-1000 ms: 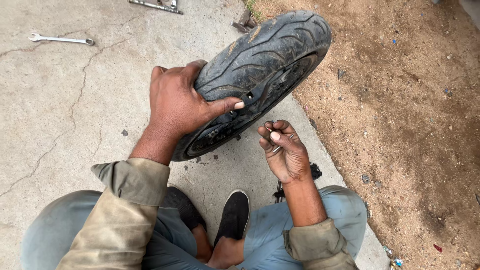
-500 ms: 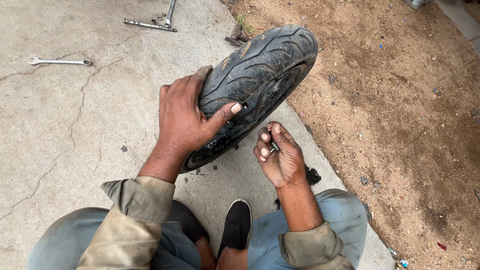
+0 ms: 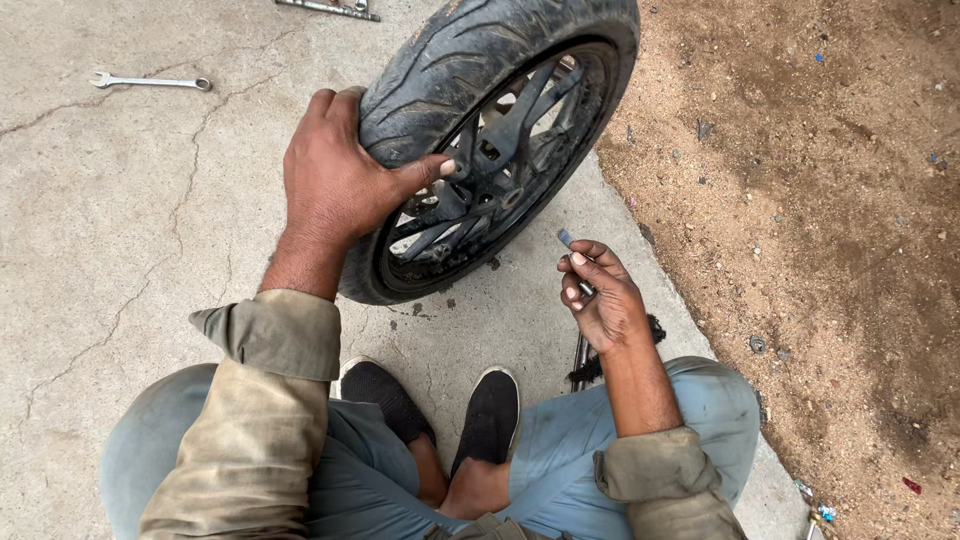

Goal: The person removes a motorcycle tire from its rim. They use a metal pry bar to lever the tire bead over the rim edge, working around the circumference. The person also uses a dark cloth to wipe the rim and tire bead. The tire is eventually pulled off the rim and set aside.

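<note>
On cracked grey concrete, the left hand grips an upright black rubber motorcycle wheel; the right hand pinches a small metal piece.

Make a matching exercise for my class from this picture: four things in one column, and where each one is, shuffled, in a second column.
Things
1. left hand
2. right hand
3. spanner
4. black shoes

Places
A. lying on the cracked concrete, upper left
B. gripping the tyre of the upright wheel
C. between the knees, on the concrete
D. pinching a small metal piece, apart from the wheel

Pairs: 1-B, 2-D, 3-A, 4-C
</note>
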